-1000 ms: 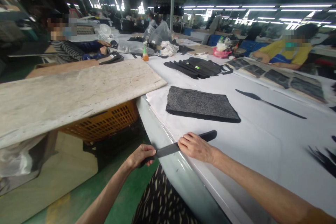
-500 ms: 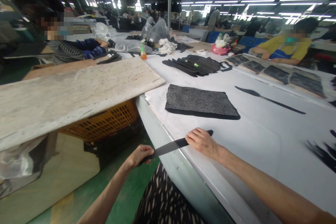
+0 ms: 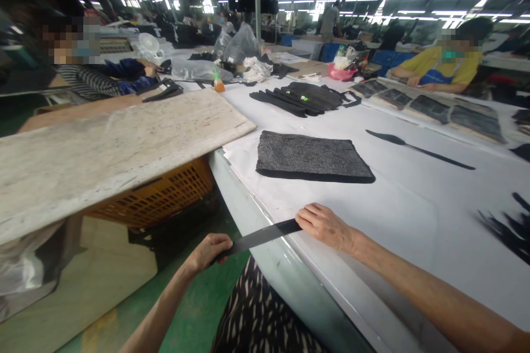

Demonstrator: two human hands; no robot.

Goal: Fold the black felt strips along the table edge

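A narrow black fabric strip (image 3: 265, 235) is stretched between my two hands across the table's edge. My left hand (image 3: 210, 251) is closed on its near end, out over the floor. My right hand (image 3: 325, 226) grips the other end above the white tabletop, fingers wrapped over it. The strip's middle looks thin and slightly see-through. Just beyond my right hand lies a dark grey ribbed knit piece (image 3: 312, 159) with a black front edge. To its right rests a single long black strip with a wider end (image 3: 418, 149).
Several black pieces (image 3: 304, 98) lie fanned out farther back. Black strips (image 3: 507, 231) sit at the right edge. A worn board (image 3: 120, 149) juts in from the left above a yellow crate (image 3: 161, 193). Co-workers sit at left and right (image 3: 447, 69). A small orange bottle (image 3: 218, 81) stands behind the board.
My left hand has moved slightly left, and the strip looks pulled a little longer. The strip's tip past my right hand no longer shows. The view has shifted slightly.
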